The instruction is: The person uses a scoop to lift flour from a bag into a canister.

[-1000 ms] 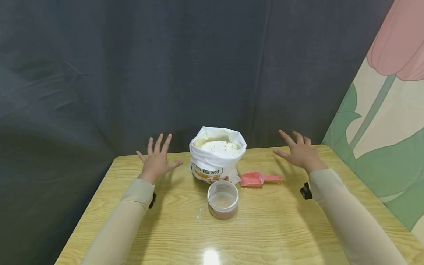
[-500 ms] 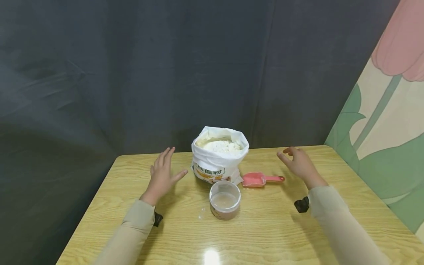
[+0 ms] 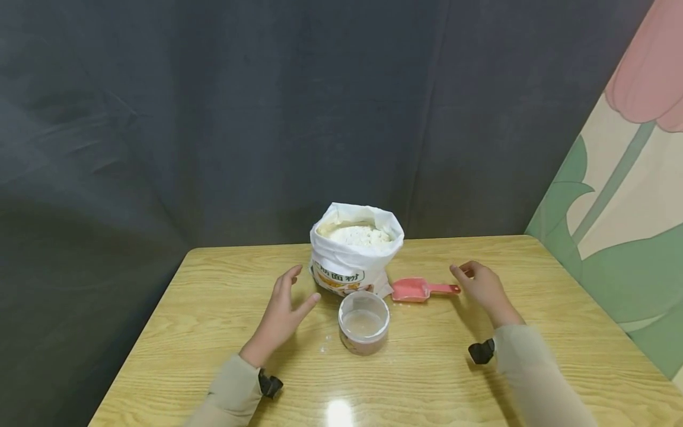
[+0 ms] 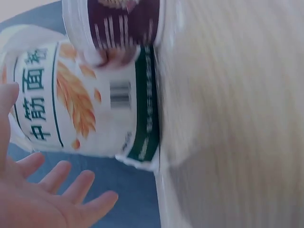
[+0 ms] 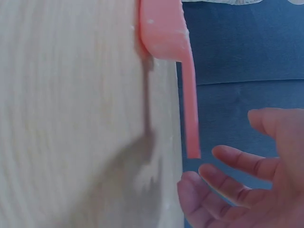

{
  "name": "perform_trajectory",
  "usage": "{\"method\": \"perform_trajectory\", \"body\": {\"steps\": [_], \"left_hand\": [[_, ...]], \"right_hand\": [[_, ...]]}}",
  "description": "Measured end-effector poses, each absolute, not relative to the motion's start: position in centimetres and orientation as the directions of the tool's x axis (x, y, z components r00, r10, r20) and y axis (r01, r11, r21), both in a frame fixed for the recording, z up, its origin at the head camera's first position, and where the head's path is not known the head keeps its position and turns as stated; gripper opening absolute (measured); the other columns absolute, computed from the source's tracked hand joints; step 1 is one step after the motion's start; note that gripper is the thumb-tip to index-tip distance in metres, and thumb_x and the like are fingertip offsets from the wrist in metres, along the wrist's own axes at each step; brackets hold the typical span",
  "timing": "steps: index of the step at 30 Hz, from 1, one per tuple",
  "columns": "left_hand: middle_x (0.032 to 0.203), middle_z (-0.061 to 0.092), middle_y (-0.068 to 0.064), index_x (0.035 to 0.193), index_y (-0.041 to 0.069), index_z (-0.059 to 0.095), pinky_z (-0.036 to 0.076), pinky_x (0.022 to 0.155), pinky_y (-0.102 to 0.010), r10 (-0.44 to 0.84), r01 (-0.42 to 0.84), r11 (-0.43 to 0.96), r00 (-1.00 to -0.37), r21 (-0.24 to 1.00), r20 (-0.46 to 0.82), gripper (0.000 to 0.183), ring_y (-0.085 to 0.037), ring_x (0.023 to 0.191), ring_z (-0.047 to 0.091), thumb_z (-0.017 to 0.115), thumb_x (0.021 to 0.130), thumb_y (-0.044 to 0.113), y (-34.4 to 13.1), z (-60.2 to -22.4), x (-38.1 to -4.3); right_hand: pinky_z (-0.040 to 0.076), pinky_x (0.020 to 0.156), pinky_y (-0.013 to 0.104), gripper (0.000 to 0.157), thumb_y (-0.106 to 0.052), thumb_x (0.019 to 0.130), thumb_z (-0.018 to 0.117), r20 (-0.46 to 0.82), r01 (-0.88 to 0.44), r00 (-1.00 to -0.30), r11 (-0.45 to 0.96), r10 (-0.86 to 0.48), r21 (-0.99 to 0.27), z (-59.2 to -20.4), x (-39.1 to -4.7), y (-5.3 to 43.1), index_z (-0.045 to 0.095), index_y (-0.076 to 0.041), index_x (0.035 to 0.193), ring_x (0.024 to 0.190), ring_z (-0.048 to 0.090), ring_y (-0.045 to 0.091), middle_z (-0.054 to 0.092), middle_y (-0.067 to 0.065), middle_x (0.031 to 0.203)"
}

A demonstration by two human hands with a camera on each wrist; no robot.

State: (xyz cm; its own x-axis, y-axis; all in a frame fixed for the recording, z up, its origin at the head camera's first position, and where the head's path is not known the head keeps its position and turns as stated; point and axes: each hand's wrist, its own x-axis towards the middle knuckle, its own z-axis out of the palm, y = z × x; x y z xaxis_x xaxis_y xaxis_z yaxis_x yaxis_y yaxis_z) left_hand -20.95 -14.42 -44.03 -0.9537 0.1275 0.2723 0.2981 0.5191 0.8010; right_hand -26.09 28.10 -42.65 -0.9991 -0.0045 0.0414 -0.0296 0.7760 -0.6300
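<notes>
Indoor corner of unclear kind, dark curtain [image 3: 299,118], tulip mural [image 3: 648,77]

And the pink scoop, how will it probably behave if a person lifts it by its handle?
The scoop is probably stiff: its thin handle runs straight, clear of the table. It looks like thin plastic, so it is likely light for its size. The white specks on it may fall off when it moves.

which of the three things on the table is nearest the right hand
The pink scoop: its handle points toward the right hand, while the white bag and the round tub stand farther from that hand.
</notes>
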Motion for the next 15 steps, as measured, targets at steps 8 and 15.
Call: {"method": "perform_trajectory", "body": {"steps": [8, 15], "left_hand": [[0.155, 0.034, -0.024, 0.155, 0.002, 0.027, 0.036, 0.109, -0.064, 0.197, 0.246, 0.309, -0.962, 0.919, 0.191, 0.072, -0.046, 0.139, 0.038, 0.065, 0.101, 0.030, -12.5, -44.8, -19.9], [0.156, 0.032, -0.023, 0.156, 0.001, 0.024, 0.034, 0.111, -0.062, 0.279, 0.187, 0.233, -0.953, 0.954, 0.119, 0.079, -0.045, 0.140, 0.037, 0.070, 0.098, 0.029, -11.0, -45.3, -19.6]], "right_hand": [[0.061, 0.069, 0.038, 0.061, -0.044, 0.108, 0.044, -0.059, 0.088, -0.996, 0.628, 0.068, -0.773, -44.1, -25.7, 27.5, 0.051, 0.015, 0.125, 0.074, 0.070, 0.025, 0.061, 0.033, 0.111], [0.053, 0.060, 0.026, 0.062, -0.045, 0.107, 0.044, -0.100, 0.152, -0.988, 0.605, 0.118, -0.782, -45.0, -25.6, 27.0, 0.051, 0.015, 0.123, 0.055, 0.065, 0.014, 0.066, 0.013, 0.078]]}}
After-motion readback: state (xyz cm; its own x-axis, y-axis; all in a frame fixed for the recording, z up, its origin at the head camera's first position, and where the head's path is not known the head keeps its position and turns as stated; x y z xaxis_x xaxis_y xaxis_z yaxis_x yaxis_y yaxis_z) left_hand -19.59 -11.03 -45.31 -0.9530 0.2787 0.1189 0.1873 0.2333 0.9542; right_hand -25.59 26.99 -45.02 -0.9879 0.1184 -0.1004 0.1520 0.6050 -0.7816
